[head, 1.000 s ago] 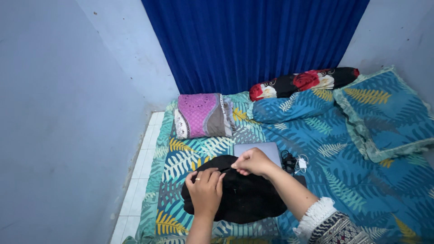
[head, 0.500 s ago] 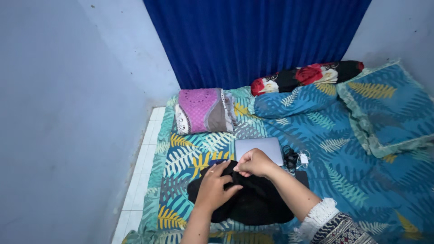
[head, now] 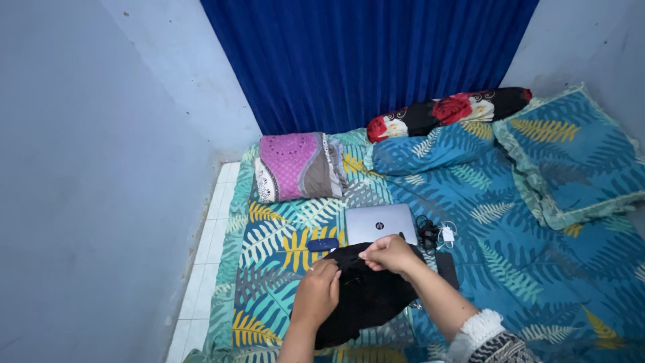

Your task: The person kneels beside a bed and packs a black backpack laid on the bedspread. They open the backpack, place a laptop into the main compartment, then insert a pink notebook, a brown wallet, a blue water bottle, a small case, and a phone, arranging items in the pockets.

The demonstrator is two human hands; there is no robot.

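Flanking the black cloth: laptop, cables.

My left hand slid down toward the frame's bottom, the black cloth bunched narrower, and a small dark blue thing now shows left of the laptop.

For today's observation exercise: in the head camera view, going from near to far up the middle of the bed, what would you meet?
Black cloth held by both hands, left hand and right hand → closed silver laptop → folded purple and grey cloth → rose-patterned bolster → blue curtain.
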